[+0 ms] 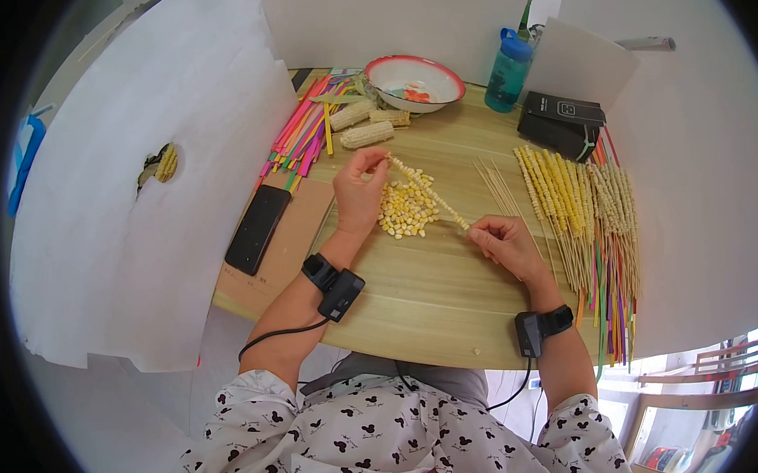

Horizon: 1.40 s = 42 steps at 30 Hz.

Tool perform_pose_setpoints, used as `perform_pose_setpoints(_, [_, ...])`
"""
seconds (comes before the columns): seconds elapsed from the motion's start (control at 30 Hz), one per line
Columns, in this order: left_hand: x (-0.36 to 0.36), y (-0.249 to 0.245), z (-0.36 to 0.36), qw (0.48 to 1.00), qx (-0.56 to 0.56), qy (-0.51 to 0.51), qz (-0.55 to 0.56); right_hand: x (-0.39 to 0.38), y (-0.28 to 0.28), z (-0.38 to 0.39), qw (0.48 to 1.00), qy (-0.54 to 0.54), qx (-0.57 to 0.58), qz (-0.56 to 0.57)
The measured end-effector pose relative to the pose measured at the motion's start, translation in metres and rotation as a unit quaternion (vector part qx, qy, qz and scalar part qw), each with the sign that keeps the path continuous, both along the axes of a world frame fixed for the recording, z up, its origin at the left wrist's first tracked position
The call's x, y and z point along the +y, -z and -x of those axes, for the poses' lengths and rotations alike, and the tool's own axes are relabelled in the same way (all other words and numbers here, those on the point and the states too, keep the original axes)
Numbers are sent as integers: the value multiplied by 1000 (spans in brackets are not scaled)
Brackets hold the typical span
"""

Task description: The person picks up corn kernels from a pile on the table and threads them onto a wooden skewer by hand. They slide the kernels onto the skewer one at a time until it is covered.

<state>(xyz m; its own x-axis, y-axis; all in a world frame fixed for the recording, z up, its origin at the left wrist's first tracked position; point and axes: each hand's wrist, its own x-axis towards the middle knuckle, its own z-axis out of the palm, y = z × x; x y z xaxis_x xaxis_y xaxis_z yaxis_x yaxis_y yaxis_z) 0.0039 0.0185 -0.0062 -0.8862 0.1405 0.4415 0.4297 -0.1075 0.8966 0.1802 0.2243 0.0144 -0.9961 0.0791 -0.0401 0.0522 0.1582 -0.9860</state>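
Note:
Between my two hands a skewer of corn kernels (432, 194) slants down to the right, lined with pale kernels. My left hand (362, 186) pinches its upper end, with the fingertips closed. At the lower end, the fingers of my right hand (504, 239) are closed round the stick. A pile of loose yellow and white corn kernels (405, 210) lies on the wooden table (415, 286), beneath the skewer and beside my left hand. Several bare sticks (497, 187) rest above my right hand.
Finished kernel skewers (563, 195) lie at the right, over coloured strips. A black box (560, 125) and blue bottle (507, 72) stand behind. Stripped cobs (366, 136), an enamel bowl (414, 81) and coloured strips (300, 138) are at the back; a phone (259, 229) lies on cardboard (298, 231) at left.

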Motion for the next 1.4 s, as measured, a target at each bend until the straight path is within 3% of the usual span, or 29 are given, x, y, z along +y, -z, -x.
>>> perform_pose_setpoints(0.93, [5,-15,-18,993,58,-27,95,0,-2,2,997,69,26,8])
perform_pose_setpoints(1.03, [1,-11,-15,987,63,-30,145,5,4,3,996,90,25,8])
perform_pose_setpoints(1.1, [-1,-3,-10,951,122,-3,285,3,1,2,995,95,25,8])
perform_pose_setpoints(1.2, [1,4,-8,913,217,-36,344,3,2,2,996,91,25,7])
perform_pose_setpoints(1.4, [1,7,-6,892,208,-35,400,3,1,1,996,82,18,-7])
